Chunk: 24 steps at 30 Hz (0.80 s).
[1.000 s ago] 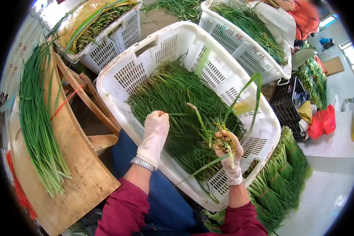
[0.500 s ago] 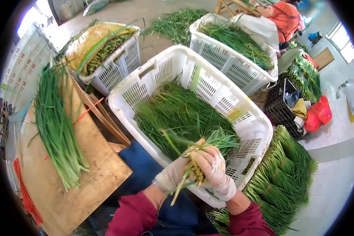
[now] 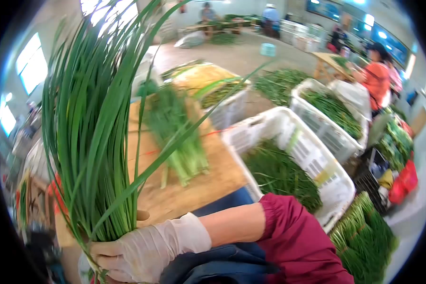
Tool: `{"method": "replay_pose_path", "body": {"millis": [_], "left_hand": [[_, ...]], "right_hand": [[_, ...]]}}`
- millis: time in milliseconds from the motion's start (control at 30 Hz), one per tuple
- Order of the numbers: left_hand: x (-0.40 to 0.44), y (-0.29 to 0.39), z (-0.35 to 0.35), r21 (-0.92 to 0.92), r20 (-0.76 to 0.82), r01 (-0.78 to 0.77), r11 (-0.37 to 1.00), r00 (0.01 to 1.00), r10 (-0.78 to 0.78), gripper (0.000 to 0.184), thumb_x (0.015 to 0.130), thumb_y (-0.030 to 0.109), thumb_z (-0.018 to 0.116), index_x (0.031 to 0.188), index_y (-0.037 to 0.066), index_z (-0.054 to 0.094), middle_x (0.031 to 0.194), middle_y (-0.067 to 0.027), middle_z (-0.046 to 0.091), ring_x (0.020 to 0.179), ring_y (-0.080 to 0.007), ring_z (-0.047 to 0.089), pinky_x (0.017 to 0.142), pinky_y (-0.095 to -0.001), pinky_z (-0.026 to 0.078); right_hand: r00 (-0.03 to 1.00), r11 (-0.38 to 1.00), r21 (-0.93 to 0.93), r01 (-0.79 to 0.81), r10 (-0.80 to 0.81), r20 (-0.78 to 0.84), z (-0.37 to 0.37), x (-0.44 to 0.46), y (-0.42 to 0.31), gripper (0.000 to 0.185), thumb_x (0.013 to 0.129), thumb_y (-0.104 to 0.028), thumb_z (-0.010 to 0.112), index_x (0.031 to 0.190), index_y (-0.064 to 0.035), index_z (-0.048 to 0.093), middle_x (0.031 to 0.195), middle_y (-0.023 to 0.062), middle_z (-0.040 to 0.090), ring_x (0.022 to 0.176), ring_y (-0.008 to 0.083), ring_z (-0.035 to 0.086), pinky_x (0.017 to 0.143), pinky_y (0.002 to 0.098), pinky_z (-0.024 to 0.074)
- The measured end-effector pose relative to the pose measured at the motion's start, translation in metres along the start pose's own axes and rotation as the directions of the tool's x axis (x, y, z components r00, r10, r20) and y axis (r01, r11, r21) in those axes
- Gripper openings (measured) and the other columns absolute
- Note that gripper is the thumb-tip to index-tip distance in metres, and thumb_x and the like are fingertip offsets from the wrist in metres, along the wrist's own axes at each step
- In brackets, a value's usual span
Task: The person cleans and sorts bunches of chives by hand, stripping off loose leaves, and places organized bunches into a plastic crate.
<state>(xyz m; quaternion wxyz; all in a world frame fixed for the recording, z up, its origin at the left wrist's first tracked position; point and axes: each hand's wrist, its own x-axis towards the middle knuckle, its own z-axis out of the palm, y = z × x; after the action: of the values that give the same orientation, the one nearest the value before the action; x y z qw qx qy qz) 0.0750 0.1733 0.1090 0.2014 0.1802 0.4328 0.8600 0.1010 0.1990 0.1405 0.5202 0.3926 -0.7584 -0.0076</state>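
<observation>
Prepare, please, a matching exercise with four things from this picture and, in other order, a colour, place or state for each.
Things
1. Right hand
2. Tall green bunch
3. Wooden board
4. Bag beside the black crate at the right

Descriptions
A. red
B. light brown, with green stalks lying on it
C. gripped near its lower end, leaning upward
D. in a whitish glove

Pairs: 1-D, 2-C, 3-B, 4-A
</observation>
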Motion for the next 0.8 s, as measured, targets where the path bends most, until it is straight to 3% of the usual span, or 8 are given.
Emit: {"method": "replay_pose_path", "body": {"millis": [167, 233, 333, 567, 633, 700, 767, 800], "left_hand": [[0.019, 0.066, -0.107, 0.471, -0.627, -0.364, 0.804, 0.503, 0.595, 0.018, 0.089, 0.017, 0.054, 0.092, 0.0, 0.054, 0.08, -0.0103, 0.053, 0.069, -0.0233, 0.051, 0.06, -0.0358, 0.041], [0.009, 0.11, -0.19, 0.219, -0.652, 0.14, 0.966, 0.757, 0.039, 0.019, 0.089, 0.022, 0.054, 0.09, 0.003, 0.056, 0.07, -0.0036, 0.05, 0.055, -0.0148, 0.045, 0.046, -0.027, 0.035], [-0.015, 0.128, -0.263, -0.038, -0.235, 0.734, 0.679, 0.654, -0.719, 0.02, 0.088, 0.025, 0.054, 0.092, 0.006, 0.058, 0.063, 0.0039, 0.051, 0.042, -0.0042, 0.041, 0.033, -0.0162, 0.03], [0.0, 0.11, -0.267, 0.177, -0.058, 0.678, 0.714, 0.731, -0.68, 0.038, 0.078, 0.013, 0.061, 0.112, 0.001, 0.054, 0.097, -0.0056, 0.06, 0.082, -0.0129, 0.057, 0.072, -0.0259, 0.048], [0.002, 0.112, -0.267, 0.191, -0.04, 0.67, 0.717, 0.736, -0.676, 0.043, 0.075, 0.013, 0.062, 0.115, 0.0, 0.053, 0.099, -0.0071, 0.06, 0.086, -0.0149, 0.058, 0.076, -0.0272, 0.047], [0.003, 0.114, -0.268, 0.21, -0.054, 0.658, 0.723, 0.746, -0.663, 0.049, 0.071, 0.014, 0.063, 0.116, -0.001, 0.053, 0.101, -0.0089, 0.061, 0.088, -0.0177, 0.058, 0.08, -0.0286, 0.046], [0.002, 0.114, -0.271, 0.264, -0.031, 0.645, 0.717, 0.749, -0.662, 0.05, 0.071, 0.014, 0.063, 0.118, -0.002, 0.052, 0.104, -0.0083, 0.06, 0.093, -0.0176, 0.056, 0.085, -0.029, 0.043], [0.001, 0.113, -0.274, 0.3, -0.02, 0.625, 0.721, 0.76, -0.65, 0.051, 0.071, 0.014, 0.064, 0.118, -0.002, 0.051, 0.105, -0.008, 0.06, 0.094, -0.0174, 0.055, 0.086, -0.029, 0.042]], "right_hand": [[0.997, 0.806, 0.589, -0.057, 0.079, -0.011, 0.139, 0.011, -0.054, 0.03, 0.071, -0.022, 0.053, 0.091, -0.0009, 0.058, 0.095, 0.0126, 0.056, 0.101, 0.0304, 0.05, 0.098, 0.049, 0.0348], [0.978, 0.761, 0.637, -0.125, 0.201, -0.049, 0.176, 0.006, -0.076, 0.032, 0.072, -0.021, 0.053, 0.096, -0.0021, 0.059, 0.103, 0.0121, 0.055, 0.107, 0.0307, 0.047, 0.1, 0.0493, 0.0333], [0.952, 0.646, 0.702, -0.3, 0.244, 0.183, 0.199, -0.01, -0.107, 0.034, 0.074, -0.018, 0.054, 0.104, -0.0028, 0.059, 0.109, 0.0101, 0.056, 0.115, 0.0317, 0.044, 0.102, 0.0477, 0.0322], [0.758, 0.46, 0.678, -0.573, -0.016, 0.652, 0.114, 0.015, -0.07, 0.036, 0.074, -0.015, 0.057, 0.106, -0.0008, 0.058, 0.105, 0.0116, 0.06, 0.112, 0.0324, 0.048, 0.1, 0.0465, 0.0346], [0.611, 0.267, 0.585, -0.766, 0.019, 0.791, 0.093, 0.013, -0.043, 0.039, 0.076, -0.015, 0.062, 0.112, 0.0006, 0.056, 0.106, 0.0124, 0.062, 0.103, 0.03, 0.056, 0.095, 0.0398, 0.0422], [0.216, -0.14, 0.31, -0.94, 0.458, 0.862, 0.065, -0.008, -0.034, 0.043, 0.08, -0.018, 0.066, 0.116, 0.003, 0.054, 0.105, 0.0133, 0.063, 0.096, 0.0243, 0.061, 0.086, 0.0309, 0.0478], [-0.321, -0.689, 0.228, -0.688, 0.571, 0.756, 0.076, -0.037, -0.046, 0.049, 0.083, -0.022, 0.067, 0.12, 0.0056, 0.051, 0.105, 0.0146, 0.063, 0.094, 0.0193, 0.062, 0.083, 0.0259, 0.0483], [-0.359, -0.764, 0.173, -0.622, 0.474, 0.804, 0.088, -0.05, -0.049, 0.051, 0.084, -0.024, 0.065, 0.121, 0.0082, 0.048, 0.112, 0.0161, 0.059, 0.103, 0.021, 0.058, 0.088, 0.0299, 0.0466]]}}
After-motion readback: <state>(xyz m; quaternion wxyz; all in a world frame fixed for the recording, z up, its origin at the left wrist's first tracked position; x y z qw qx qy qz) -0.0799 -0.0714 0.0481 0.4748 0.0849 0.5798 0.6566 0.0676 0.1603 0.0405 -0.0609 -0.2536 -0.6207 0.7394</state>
